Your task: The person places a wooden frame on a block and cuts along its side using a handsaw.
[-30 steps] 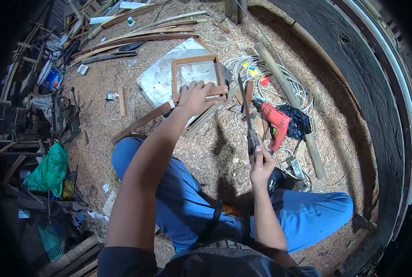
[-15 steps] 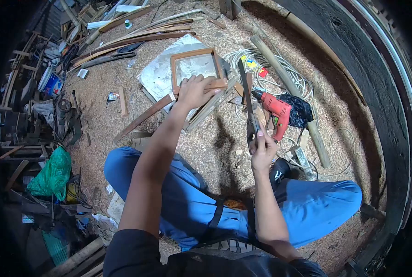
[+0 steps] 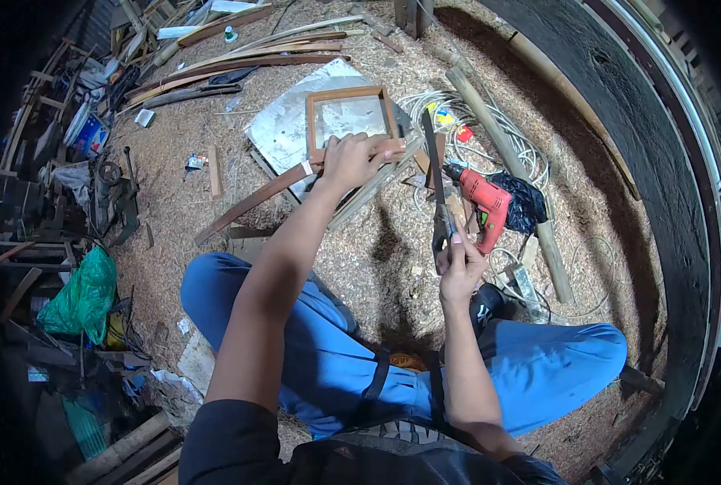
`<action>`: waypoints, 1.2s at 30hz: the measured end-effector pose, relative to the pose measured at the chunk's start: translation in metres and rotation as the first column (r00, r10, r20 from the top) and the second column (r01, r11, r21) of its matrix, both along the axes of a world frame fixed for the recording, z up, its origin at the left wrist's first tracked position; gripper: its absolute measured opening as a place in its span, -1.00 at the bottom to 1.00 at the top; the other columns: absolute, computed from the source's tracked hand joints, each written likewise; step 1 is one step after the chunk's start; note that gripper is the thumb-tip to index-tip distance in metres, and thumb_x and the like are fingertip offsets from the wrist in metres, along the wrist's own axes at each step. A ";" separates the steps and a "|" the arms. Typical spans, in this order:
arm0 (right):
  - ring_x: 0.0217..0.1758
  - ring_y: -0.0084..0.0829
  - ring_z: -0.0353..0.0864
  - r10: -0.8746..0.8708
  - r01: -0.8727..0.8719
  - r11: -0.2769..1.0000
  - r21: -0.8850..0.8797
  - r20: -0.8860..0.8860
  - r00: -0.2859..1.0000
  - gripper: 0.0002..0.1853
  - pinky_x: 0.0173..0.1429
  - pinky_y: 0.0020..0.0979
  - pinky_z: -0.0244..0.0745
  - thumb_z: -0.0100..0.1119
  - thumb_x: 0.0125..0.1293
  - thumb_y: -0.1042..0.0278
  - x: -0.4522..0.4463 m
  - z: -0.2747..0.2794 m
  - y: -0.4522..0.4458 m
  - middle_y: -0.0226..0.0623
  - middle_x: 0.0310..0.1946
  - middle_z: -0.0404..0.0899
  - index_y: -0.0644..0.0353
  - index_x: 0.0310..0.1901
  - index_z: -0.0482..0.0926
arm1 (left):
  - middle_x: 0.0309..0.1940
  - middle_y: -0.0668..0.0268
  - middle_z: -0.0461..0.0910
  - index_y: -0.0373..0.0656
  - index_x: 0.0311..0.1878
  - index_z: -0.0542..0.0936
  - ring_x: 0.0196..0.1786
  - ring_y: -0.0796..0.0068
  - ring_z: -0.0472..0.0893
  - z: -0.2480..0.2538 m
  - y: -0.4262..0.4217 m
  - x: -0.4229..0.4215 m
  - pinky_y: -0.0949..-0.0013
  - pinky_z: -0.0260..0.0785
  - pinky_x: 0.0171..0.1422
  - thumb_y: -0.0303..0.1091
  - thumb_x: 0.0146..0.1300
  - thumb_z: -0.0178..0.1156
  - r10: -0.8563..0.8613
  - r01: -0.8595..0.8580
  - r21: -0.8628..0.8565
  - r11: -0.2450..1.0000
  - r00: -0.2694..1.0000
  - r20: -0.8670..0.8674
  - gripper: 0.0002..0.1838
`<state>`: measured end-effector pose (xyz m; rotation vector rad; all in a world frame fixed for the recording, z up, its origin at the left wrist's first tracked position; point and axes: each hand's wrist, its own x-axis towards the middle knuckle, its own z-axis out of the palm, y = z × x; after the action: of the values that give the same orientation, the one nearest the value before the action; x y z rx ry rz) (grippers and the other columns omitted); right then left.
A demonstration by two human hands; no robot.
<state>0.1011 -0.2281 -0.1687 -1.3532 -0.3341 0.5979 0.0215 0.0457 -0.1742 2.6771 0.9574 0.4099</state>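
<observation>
A slipping frame and a stray blade look like your main risks.
Your left hand [image 3: 350, 162] clasps the near rail of the wooden frame [image 3: 349, 93], fingers bent over it and thumb toward the right (I cannot tell how hard they press); the frame lies on the pale board [image 3: 275, 133], far of your knees. Your right hand [image 3: 461, 275] has its fingers curled around the handle of the saw [image 3: 434, 162], blade pointing far, apart from the frame. If your one-handed hold is light, the frame could skid on that smooth-looking board, exposing your fingers to a blade swung left. Swung right, the saw could knock the red drill [image 3: 487, 200] just beside it.
</observation>
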 end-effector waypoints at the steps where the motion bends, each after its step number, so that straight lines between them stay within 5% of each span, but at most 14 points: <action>1: -0.62 -0.78 0.12 0.010 -0.010 1.000 -0.008 0.003 1.000 -0.61 -0.52 -0.61 -0.03 0.06 0.57 0.33 0.000 -0.001 0.000 -0.67 -0.61 0.28 0.33 0.31 0.57 | -0.19 0.25 0.72 0.18 0.19 0.69 0.02 0.14 0.67 0.000 0.000 0.001 -0.05 0.34 0.15 0.10 0.38 0.20 0.012 -0.012 0.004 1.000 1.000 -0.005 -0.58; 21: -0.60 -0.76 0.14 0.045 -0.045 0.998 -0.032 -0.007 0.999 -0.59 -0.52 -0.58 0.02 0.05 0.58 0.34 -0.004 -0.006 0.006 -0.65 -0.58 0.24 0.32 0.34 0.53 | -0.17 0.27 0.68 0.16 0.11 0.70 0.01 0.22 0.64 -0.007 -0.006 0.002 0.01 0.29 0.15 0.00 0.38 0.20 0.030 -0.031 0.069 0.997 1.000 0.008 -0.67; 36: -0.63 -0.76 0.14 0.077 -0.077 0.995 -0.060 0.005 0.997 -0.59 -0.53 -0.59 0.00 0.06 0.58 0.33 -0.006 -0.020 0.005 -0.65 -0.62 0.24 0.36 0.34 0.53 | 0.01 0.26 0.61 0.17 0.34 0.58 0.14 0.25 0.60 -0.004 0.000 -0.012 0.11 0.28 0.24 -0.02 0.32 0.28 -0.124 0.123 0.015 0.992 0.992 0.010 -0.48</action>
<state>0.0946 -0.2235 -0.1891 -1.4048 -0.3781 0.6717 0.0100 0.0462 -0.1781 2.7264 0.7832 0.4060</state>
